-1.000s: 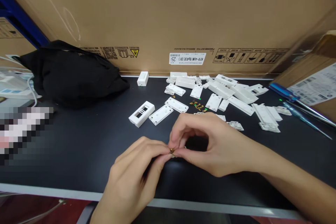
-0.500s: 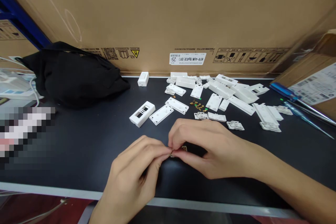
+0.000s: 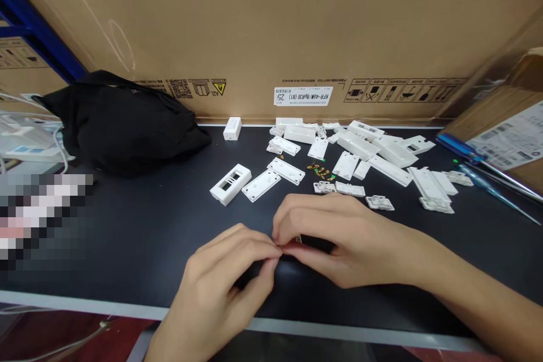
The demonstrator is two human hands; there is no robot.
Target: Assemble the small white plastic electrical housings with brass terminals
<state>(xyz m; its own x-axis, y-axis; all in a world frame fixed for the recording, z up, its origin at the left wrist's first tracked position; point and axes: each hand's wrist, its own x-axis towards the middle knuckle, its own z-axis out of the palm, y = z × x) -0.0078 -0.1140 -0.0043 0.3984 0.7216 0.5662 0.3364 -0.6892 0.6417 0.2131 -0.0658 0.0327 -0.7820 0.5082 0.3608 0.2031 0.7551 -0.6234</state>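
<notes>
My left hand (image 3: 224, 283) and my right hand (image 3: 335, 237) meet fingertip to fingertip low over the black table (image 3: 139, 237), near its front edge. Both are closed in a pinch on a tiny part (image 3: 297, 239) between them, mostly hidden by the fingers; only a small brownish bit shows. Just beyond my hands lie a white housing with cut-outs (image 3: 229, 183) and two flat white cover plates (image 3: 261, 185).
Several white plastic housings and covers (image 3: 365, 153) and small brass contacts (image 3: 321, 171) are scattered at the back right. A black bag (image 3: 123, 124) lies at the left. Blue-handled screwdrivers (image 3: 479, 175) rest at the right. A large cardboard box (image 3: 275, 34) walls the back.
Both hands have sunk slightly toward the table and closed tighter together; the small brass part seen between the fingertips a second ago is now almost hidden.
</notes>
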